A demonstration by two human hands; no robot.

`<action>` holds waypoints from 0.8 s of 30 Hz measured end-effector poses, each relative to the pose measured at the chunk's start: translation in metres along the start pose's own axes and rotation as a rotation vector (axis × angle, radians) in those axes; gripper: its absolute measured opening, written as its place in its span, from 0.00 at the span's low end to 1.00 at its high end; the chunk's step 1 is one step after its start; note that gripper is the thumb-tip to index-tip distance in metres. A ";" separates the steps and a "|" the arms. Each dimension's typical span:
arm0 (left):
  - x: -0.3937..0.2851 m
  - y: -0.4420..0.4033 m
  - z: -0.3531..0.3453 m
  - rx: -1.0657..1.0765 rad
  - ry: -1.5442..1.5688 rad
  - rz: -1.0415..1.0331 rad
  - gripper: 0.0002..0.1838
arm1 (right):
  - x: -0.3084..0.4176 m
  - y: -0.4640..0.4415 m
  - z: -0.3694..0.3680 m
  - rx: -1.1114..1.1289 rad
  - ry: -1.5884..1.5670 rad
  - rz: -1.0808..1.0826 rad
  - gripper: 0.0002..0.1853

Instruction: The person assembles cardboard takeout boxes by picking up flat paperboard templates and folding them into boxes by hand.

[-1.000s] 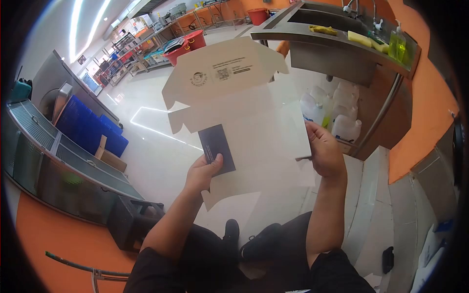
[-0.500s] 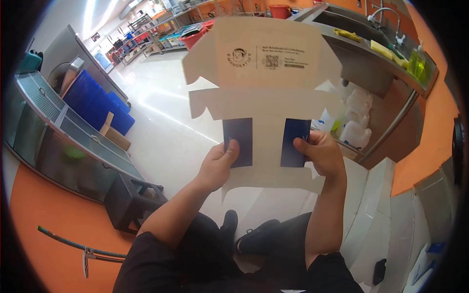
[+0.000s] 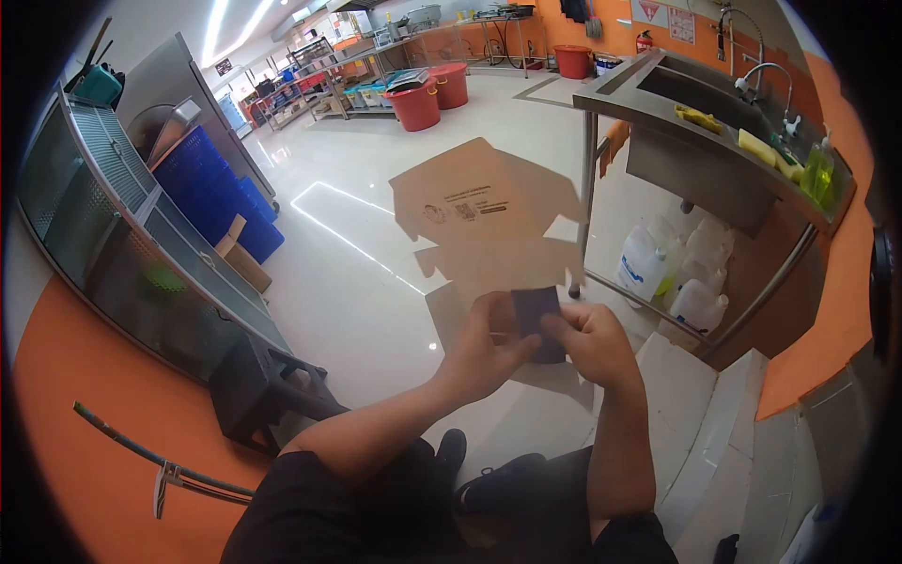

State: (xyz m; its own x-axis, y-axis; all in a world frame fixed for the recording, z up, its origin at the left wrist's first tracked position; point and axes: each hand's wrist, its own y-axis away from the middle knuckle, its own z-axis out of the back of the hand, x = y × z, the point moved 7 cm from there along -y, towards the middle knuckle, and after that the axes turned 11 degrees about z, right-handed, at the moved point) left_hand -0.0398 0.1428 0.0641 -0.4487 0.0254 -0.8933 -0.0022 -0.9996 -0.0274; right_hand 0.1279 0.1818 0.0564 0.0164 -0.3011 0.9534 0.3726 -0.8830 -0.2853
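Observation:
A flat cardboard box blank (image 3: 479, 193) with a printed logo and code hangs in front of me, its printed panel at the far end. On its near part a dark blue flap (image 3: 537, 310) is folded inward. My right hand (image 3: 592, 343) grips this flap, thumb on its face and fingers at the right edge. My left hand (image 3: 487, 348) is at the flap's left side, fingers curled round the cardboard and thumb reaching to the flap's lower part. The blank's left panel shows beyond my left hand. Some fingertips are hidden behind the cardboard.
A steel sink (image 3: 700, 99) stands at the right, with sponges and a soap bottle (image 3: 819, 174); plastic jugs (image 3: 695, 263) sit below. Blue crates (image 3: 211, 188), a glass-sided cabinet (image 3: 141, 216) and a black stool (image 3: 258, 390) are at the left. Red tubs (image 3: 415, 105) stand farther back.
The blank has come down and tilted away. My left hand has moved right, close to my right hand, and the left dark flap no longer shows. The view has shifted upward.

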 end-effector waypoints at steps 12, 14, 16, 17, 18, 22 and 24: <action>0.005 -0.015 0.023 0.086 0.457 0.028 0.16 | 0.009 0.005 0.003 0.231 -0.123 -0.036 0.33; 0.002 -0.017 0.031 0.065 0.554 0.041 0.15 | 0.012 0.006 0.007 0.225 -0.091 0.034 0.36; -0.004 -0.015 0.034 0.052 0.611 0.060 0.16 | 0.015 0.007 0.007 0.227 -0.027 0.082 0.38; -0.004 -0.015 0.032 0.070 0.612 0.046 0.16 | 0.016 0.007 0.007 0.230 0.020 0.093 0.39; -0.004 -0.013 0.031 0.089 0.611 0.033 0.17 | 0.017 0.006 0.006 0.233 0.066 0.104 0.40; -0.009 -0.008 0.026 0.162 0.648 -0.039 0.18 | 0.021 0.001 0.003 0.165 0.167 0.077 0.35; -0.010 -0.009 0.027 0.155 0.649 -0.034 0.19 | 0.018 -0.003 0.004 0.134 0.255 0.115 0.28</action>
State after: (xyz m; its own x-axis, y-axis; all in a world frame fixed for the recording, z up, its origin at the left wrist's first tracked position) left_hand -0.0597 0.1510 0.0851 0.1829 0.0099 -0.9831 -0.1573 -0.9868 -0.0392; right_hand 0.1305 0.1800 0.0748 -0.1619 -0.4919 0.8555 0.5009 -0.7879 -0.3582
